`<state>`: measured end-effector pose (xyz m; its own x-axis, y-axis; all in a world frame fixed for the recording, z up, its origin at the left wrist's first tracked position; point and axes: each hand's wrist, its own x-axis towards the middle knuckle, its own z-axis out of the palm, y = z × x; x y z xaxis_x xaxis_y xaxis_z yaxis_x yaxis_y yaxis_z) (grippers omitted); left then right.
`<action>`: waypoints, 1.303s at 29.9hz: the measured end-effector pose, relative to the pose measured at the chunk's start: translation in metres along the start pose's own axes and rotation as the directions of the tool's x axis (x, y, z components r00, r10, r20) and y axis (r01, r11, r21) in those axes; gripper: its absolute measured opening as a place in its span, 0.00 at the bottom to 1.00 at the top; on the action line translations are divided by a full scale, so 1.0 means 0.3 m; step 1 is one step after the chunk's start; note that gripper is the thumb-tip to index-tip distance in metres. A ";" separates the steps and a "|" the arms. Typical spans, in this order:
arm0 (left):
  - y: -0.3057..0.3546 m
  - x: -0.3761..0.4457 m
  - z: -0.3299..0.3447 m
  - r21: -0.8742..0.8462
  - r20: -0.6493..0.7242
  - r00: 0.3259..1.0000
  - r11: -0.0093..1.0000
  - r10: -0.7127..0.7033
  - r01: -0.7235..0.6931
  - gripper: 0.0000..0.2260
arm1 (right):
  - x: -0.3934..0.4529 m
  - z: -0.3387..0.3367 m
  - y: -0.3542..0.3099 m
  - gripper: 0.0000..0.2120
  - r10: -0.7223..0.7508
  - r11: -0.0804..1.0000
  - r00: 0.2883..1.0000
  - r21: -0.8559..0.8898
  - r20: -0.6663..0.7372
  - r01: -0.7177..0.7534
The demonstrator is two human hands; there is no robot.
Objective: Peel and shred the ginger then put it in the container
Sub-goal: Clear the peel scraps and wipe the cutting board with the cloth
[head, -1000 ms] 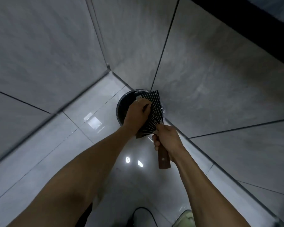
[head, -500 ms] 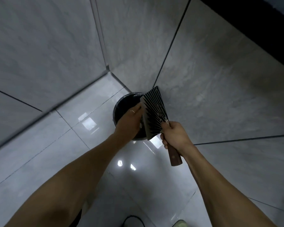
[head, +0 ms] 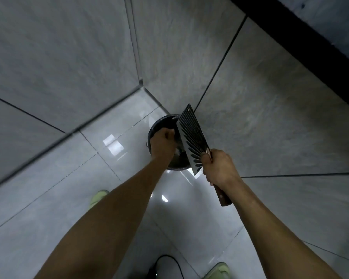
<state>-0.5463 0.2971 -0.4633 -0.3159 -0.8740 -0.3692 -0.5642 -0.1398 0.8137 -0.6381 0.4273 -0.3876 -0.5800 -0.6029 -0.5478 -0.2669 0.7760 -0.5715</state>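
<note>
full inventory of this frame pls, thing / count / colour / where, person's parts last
bin: 1, black, round, on the floor in the corner where the two walls meet
cleaver: 1, dark ribbed blade, brown wooden handle, held over the bin's right side
floor: glossy pale grey tiles
walls: 2, grey tiles with dark joints
cable: 1, black loop, bottom centre
slippers: 2, pale green, one under the left forearm, one at the bottom edge
left hand: 1, fingers curled, over the bin; contents not visible
right hand: 1, grips the cleaver handle
</note>
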 end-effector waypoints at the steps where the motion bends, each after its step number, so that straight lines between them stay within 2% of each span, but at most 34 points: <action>1: 0.033 -0.012 -0.016 -0.114 0.020 0.997 0.991 -0.072 0.074 0.06 | -0.020 -0.011 -0.013 0.15 -0.003 1.000 1.000 -0.021 0.006 0.004; 3: 0.089 -0.042 -0.063 -0.349 0.098 0.978 0.913 -0.187 0.209 0.09 | -0.069 -0.038 -0.047 0.16 -0.016 0.999 1.000 -0.050 0.011 0.016; 5: 0.161 -0.079 -0.140 -0.514 0.165 0.942 0.789 -0.294 0.336 0.12 | -0.132 -0.076 -0.097 0.16 -0.033 0.998 0.999 -0.060 0.020 0.034; 8: 0.294 -0.161 -0.297 -0.634 0.239 0.884 0.624 -0.402 0.456 0.09 | -0.253 -0.135 -0.204 0.16 -0.019 1.000 0.999 0.013 0.041 0.018; 12: 0.447 -0.266 -0.551 -0.691 0.232 0.876 0.562 -0.423 0.454 0.09 | -0.445 -0.220 -0.403 0.15 0.011 0.972 0.997 0.233 0.077 -0.029; 18: 0.651 -0.401 -0.988 -0.756 0.224 0.908 0.526 -0.353 0.391 0.06 | -0.698 -0.312 -0.800 0.13 -0.064 0.931 0.991 0.365 0.116 0.017; 20: 0.720 -0.414 -1.140 -0.758 0.217 0.922 0.540 -0.320 0.366 0.06 | -0.743 -0.319 -0.939 0.12 -0.078 0.926 0.990 0.376 0.116 0.029; 26: 0.834 -0.395 -1.591 -0.608 0.063 0.984 0.775 -0.166 0.170 0.08 | -0.779 -0.306 -1.303 0.12 -0.160 0.887 0.977 0.455 0.138 0.081; 29: 0.870 -0.315 -1.741 -0.523 -0.020 0.992 0.847 -0.125 0.096 0.08 | -0.731 -0.319 -1.450 0.14 -0.197 0.870 0.966 0.484 0.167 0.094; 34: 0.969 -0.132 -1.833 -0.446 -0.066 0.995 0.894 -0.078 0.041 0.08 | -0.574 -0.394 -1.676 0.13 -0.309 0.876 0.931 0.440 0.195 0.199; 39: 1.103 0.059 -1.839 -0.384 -0.103 0.994 0.923 -0.045 0.002 0.07 | -0.266 -0.454 -1.856 0.15 -0.393 0.851 0.902 0.442 0.177 0.284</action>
<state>-0.3177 -0.0212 0.0471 -0.2102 -0.9101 -0.3571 -0.2288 -0.3094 0.9230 -0.5480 0.0685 0.0575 -0.2822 -0.8819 -0.3776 -0.0518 0.4070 -0.9120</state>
